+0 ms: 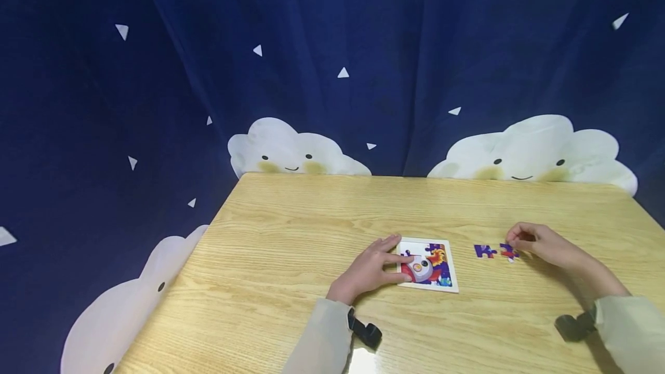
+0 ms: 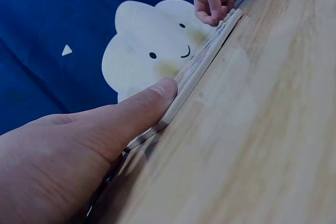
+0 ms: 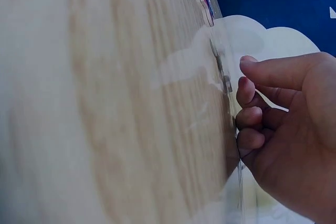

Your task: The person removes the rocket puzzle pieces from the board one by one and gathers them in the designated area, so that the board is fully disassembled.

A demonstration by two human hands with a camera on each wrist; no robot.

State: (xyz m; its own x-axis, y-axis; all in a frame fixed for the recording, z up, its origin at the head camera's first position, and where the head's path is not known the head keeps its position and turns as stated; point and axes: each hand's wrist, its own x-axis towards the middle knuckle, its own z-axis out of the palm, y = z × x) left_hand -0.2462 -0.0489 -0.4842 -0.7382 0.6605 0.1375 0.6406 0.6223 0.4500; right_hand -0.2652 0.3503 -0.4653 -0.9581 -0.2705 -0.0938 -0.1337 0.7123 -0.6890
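Note:
My left hand (image 1: 371,267) lies spread over the left side of a puzzle board (image 1: 454,273), its fingers stretched onto the picture of a rounded red and grey figure. The thumb rests at the board's edge in the left wrist view. To the right of the board lie two loose dark purple pieces, a left one (image 1: 484,251) and a right one (image 1: 509,253) with red and white. My right hand (image 1: 545,244) is beside the right piece, fingers loosely curled. In the right wrist view, thumb and index fingertips of this hand (image 3: 289,114) are slightly apart with nothing visible between them.
The board and pieces are on a light wooden table (image 1: 270,247). Behind it hangs a dark blue curtain (image 1: 312,27) with white triangles and smiling clouds. A black strap device (image 1: 366,332) is on the left wrist, another (image 1: 574,326) on the right.

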